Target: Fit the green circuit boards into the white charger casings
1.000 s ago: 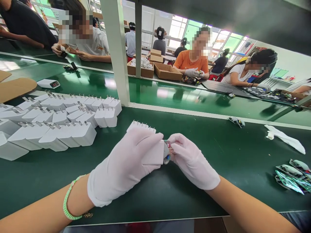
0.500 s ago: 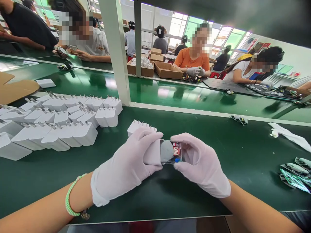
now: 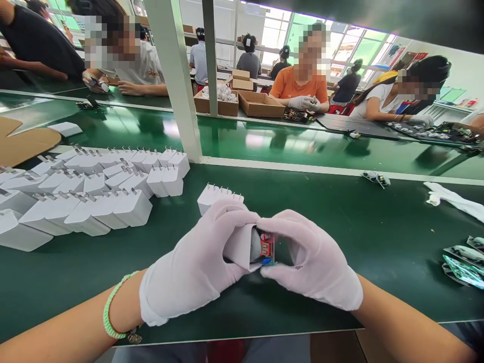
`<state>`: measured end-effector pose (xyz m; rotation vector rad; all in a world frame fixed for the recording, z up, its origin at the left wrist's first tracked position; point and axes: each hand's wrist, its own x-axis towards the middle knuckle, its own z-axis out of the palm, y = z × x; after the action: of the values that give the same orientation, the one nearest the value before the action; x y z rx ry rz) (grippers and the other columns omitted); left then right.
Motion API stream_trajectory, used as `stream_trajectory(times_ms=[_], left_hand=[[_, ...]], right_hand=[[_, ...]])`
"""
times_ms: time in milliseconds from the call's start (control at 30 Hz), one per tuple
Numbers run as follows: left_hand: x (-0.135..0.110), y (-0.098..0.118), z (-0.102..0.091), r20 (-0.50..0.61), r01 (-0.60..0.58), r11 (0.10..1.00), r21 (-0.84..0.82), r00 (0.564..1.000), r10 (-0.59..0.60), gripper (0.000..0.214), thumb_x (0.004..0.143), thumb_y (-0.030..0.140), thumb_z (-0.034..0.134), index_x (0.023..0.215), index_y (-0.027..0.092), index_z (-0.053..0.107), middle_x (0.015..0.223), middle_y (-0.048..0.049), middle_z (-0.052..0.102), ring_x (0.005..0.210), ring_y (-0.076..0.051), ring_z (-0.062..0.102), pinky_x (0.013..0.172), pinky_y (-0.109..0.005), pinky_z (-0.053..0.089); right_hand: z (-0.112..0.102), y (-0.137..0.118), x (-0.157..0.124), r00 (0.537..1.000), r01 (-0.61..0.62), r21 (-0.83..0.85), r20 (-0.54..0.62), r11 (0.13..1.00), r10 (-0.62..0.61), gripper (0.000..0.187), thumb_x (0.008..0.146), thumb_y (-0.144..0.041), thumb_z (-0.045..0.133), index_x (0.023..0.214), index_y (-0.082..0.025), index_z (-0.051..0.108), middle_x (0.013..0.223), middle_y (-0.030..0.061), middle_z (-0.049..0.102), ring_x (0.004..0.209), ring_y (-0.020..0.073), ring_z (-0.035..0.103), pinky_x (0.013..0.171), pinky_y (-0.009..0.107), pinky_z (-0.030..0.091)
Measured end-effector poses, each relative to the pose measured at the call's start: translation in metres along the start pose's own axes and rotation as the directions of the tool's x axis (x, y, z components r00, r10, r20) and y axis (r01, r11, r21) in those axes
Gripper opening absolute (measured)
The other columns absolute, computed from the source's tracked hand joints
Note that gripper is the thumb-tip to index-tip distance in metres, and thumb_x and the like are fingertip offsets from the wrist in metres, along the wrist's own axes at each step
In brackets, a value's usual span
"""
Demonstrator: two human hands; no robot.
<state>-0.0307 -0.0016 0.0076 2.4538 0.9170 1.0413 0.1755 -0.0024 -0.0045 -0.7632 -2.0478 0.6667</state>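
Observation:
My left hand (image 3: 196, 262), in a white glove, is closed around a white charger shell (image 3: 239, 245). In its open end sits a circuit board (image 3: 265, 248) with a red part and a blue part. My right hand (image 3: 312, 259), also gloved, grips that board from the right with thumb and fingers. Both hands meet just above the green table (image 3: 378, 237). Behind my left hand a short row of white charger shells (image 3: 214, 194) stands prongs up.
A large group of white charger shells (image 3: 86, 194) fills the left of the table. Loose circuit boards (image 3: 463, 262) lie at the right edge, a white glove (image 3: 451, 199) farther back. Beyond a white post (image 3: 174, 80), other people work at a conveyor with cardboard boxes (image 3: 260, 103).
The board was deep in the shell a second ago, then stood further out. Now my right hand wraps round it and the two hands are pressed closer together.

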Motion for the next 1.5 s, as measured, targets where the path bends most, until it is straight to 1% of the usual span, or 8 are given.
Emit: stream_trajectory(times_ms=[233, 333, 533, 700, 833, 967, 1167, 1500], left_hand=[[-0.001, 0.000, 0.001, -0.009, 0.020, 0.999, -0.049, 1.000, -0.020, 0.044, 0.076, 0.014, 0.068, 0.115, 0.016, 0.047, 0.112, -0.0081, 0.053, 0.107, -0.017, 0.053, 0.093, -0.031, 0.047], [-0.003, 0.001, 0.001, -0.016, 0.018, 0.996, -0.087, 1.000, -0.019, 0.043, 0.075, 0.016, 0.069, 0.111, 0.018, 0.046, 0.109, -0.0048, 0.055, 0.102, -0.014, 0.055, 0.089, -0.027, 0.048], [-0.003, 0.005, 0.001, 0.018, 0.073, 0.991, -0.115, 0.997, -0.071, 0.040, 0.074, 0.013, 0.066, 0.109, 0.020, 0.048, 0.108, -0.0010, 0.059, 0.097, -0.012, 0.058, 0.086, -0.024, 0.048], [-0.001, 0.007, 0.002, 0.036, 0.072, 0.986, -0.147, 0.997, -0.068, 0.039, 0.076, 0.012, 0.063, 0.110, 0.022, 0.048, 0.111, 0.0003, 0.062, 0.099, -0.011, 0.060, 0.089, -0.023, 0.049], [0.000, 0.007, 0.005, 0.021, 0.008, 0.985, -0.174, 1.000, -0.005, 0.042, 0.076, 0.011, 0.064, 0.113, 0.022, 0.049, 0.115, -0.0017, 0.063, 0.098, -0.012, 0.062, 0.085, -0.024, 0.051], [-0.001, 0.008, 0.007, -0.022, -0.046, 0.984, -0.171, 0.999, 0.043, 0.045, 0.075, 0.009, 0.064, 0.115, 0.023, 0.048, 0.113, -0.0020, 0.064, 0.098, -0.013, 0.062, 0.085, -0.025, 0.052], [-0.003, 0.008, 0.007, 0.042, 0.052, 0.988, -0.143, 0.998, -0.047, 0.046, 0.077, 0.013, 0.063, 0.118, 0.025, 0.047, 0.115, -0.0018, 0.063, 0.100, -0.015, 0.062, 0.087, -0.031, 0.053], [-0.002, 0.006, 0.008, -0.020, -0.074, 0.992, -0.100, 0.997, 0.073, 0.052, 0.076, 0.012, 0.064, 0.121, 0.024, 0.042, 0.118, -0.0039, 0.062, 0.105, -0.015, 0.061, 0.090, -0.031, 0.053]], right_hand=[[0.004, 0.009, 0.000, 0.999, 0.015, 0.049, 0.038, 0.999, -0.017, 0.074, 0.076, -0.053, 0.068, 0.141, -0.035, 0.036, 0.091, 0.0009, 0.059, 0.079, 0.0169, 0.058, 0.075, 0.032, 0.049], [0.009, 0.014, -0.001, 0.985, -0.160, 0.261, 0.107, 0.952, 0.136, 0.073, 0.080, -0.058, 0.062, 0.143, -0.033, 0.034, 0.098, 0.0032, 0.061, 0.086, 0.0183, 0.060, 0.081, 0.035, 0.050], [0.007, 0.007, 0.007, 0.857, -0.505, 0.464, 0.364, 0.728, 0.363, 0.080, 0.080, -0.061, 0.060, 0.145, -0.024, 0.032, 0.117, 0.0092, 0.059, 0.104, 0.0242, 0.057, 0.093, 0.042, 0.045], [0.007, 0.000, 0.015, 0.872, -0.478, 0.601, 0.415, 0.641, 0.260, 0.056, 0.086, -0.050, 0.059, 0.132, -0.021, 0.050, 0.120, 0.0069, 0.058, 0.108, 0.0213, 0.053, 0.096, 0.036, 0.041], [0.009, -0.003, 0.017, 0.879, -0.471, 0.690, 0.415, 0.549, 0.234, 0.059, 0.081, -0.049, 0.065, 0.129, -0.018, 0.051, 0.114, 0.0067, 0.060, 0.103, 0.0213, 0.054, 0.094, 0.036, 0.042], [0.010, -0.006, 0.017, 0.903, -0.427, 0.722, 0.375, 0.544, 0.210, 0.061, 0.079, -0.049, 0.067, 0.128, -0.017, 0.052, 0.123, 0.0093, 0.055, 0.110, 0.0238, 0.052, 0.099, 0.039, 0.039], [0.010, 0.001, 0.015, 0.902, -0.425, 0.691, 0.377, 0.584, 0.210, 0.055, 0.083, -0.048, 0.062, 0.127, -0.018, 0.053, 0.113, 0.0086, 0.060, 0.105, 0.0239, 0.054, 0.097, 0.041, 0.040], [0.012, -0.003, 0.012, 0.881, -0.473, 0.732, 0.392, 0.490, 0.265, 0.042, 0.088, -0.045, 0.054, 0.122, -0.020, 0.057, 0.106, 0.0069, 0.061, 0.098, 0.0210, 0.055, 0.092, 0.040, 0.041]])
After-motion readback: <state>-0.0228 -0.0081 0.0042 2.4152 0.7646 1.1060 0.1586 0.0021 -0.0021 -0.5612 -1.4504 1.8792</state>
